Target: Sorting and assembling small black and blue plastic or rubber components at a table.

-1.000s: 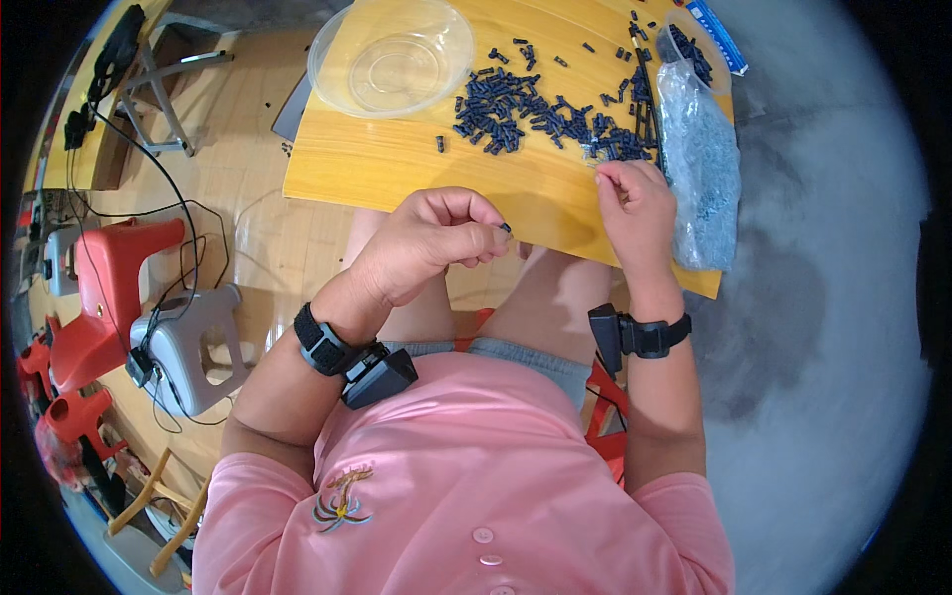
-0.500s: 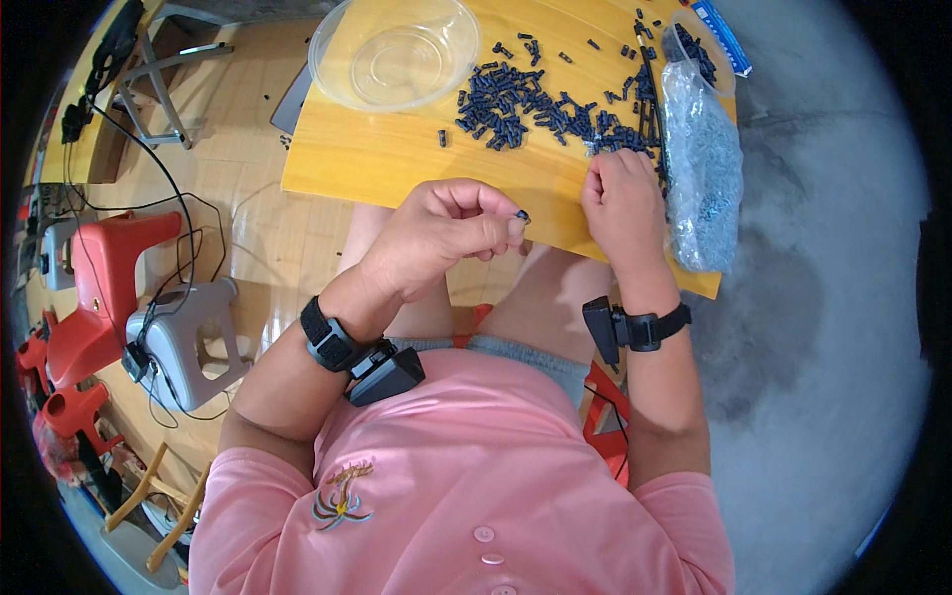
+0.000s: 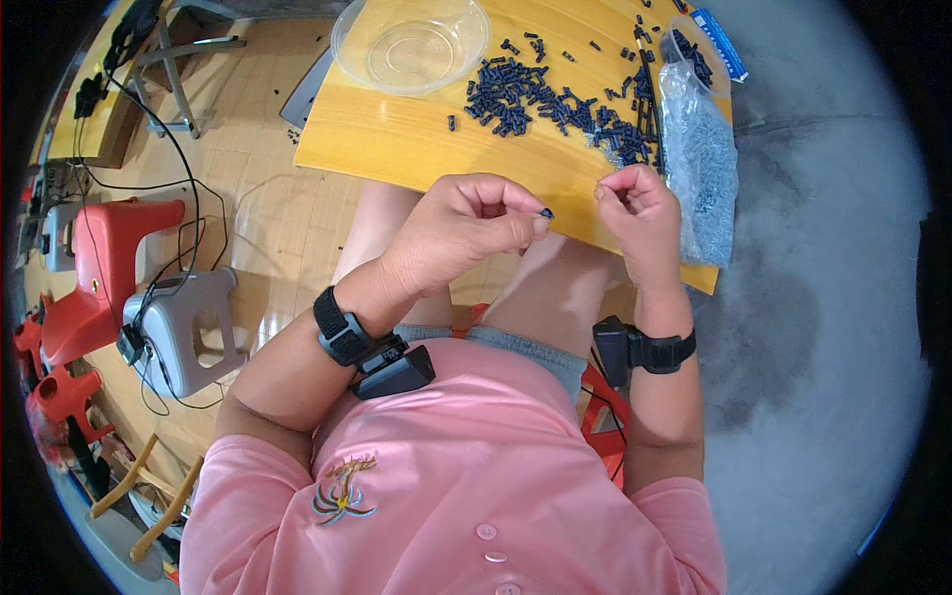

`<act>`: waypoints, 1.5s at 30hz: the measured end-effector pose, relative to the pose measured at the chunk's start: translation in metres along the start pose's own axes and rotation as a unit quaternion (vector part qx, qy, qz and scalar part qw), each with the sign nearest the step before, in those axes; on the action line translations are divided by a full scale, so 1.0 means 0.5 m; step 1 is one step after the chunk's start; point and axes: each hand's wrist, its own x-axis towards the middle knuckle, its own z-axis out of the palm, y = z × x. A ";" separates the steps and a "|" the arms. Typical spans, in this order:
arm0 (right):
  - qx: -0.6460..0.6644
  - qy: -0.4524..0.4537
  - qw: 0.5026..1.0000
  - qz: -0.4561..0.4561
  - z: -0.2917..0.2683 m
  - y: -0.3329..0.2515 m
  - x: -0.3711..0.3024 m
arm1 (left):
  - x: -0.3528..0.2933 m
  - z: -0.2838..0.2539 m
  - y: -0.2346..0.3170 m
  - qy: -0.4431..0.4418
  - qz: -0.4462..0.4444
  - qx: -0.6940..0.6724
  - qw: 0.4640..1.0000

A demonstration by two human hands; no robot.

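Note:
My left hand [image 3: 466,220] pinches a small black plastic piece [image 3: 546,212] between thumb and fingertips, above my lap at the table's near edge. To its right, my right hand [image 3: 643,210] is raised over the edge with thumb and forefinger pressed together; anything between them is too small to make out. The hands are apart. Beyond them, a loose pile of small black plastic pieces [image 3: 501,97] spreads across the yellow table [image 3: 387,149]. Beside my right hand lies a clear plastic bag [image 3: 702,178] full of small greyish metal parts.
A clear round bowl [image 3: 369,77] sits at the far left of the table. At the far right are a tub of black pieces [image 3: 692,52], a blue box [image 3: 720,45] and a thin black rod [image 3: 647,74]. Stools [image 3: 188,337] and cables stand on the floor at left.
My right hand has drawn back from the pile's near end and turned, its thumb and forefinger now showing. My left hand has moved slightly right, still pinching the black piece.

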 end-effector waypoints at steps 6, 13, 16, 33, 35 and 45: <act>0.178 -0.074 0.977 0.088 -0.012 -0.062 -0.031 | -0.011 0.019 -0.005 -0.001 0.024 0.055 0.998; 0.202 -0.102 0.973 0.054 -0.008 -0.104 -0.079 | -0.025 0.037 -0.001 -0.006 0.038 0.074 0.997; 0.212 -0.109 0.969 0.057 -0.003 -0.104 -0.091 | -0.030 0.038 -0.007 -0.014 0.041 0.065 0.997; 0.246 -0.096 0.964 0.025 0.012 -0.078 -0.113 | -0.038 0.041 -0.019 -0.025 0.040 0.065 0.997; 0.219 -0.103 0.970 -0.005 0.012 -0.079 -0.111 | -0.041 0.041 -0.020 -0.025 0.043 0.069 0.996; 0.206 -0.124 0.970 0.018 -0.002 -0.087 -0.105 | -0.052 0.047 -0.011 -0.011 0.072 0.119 0.990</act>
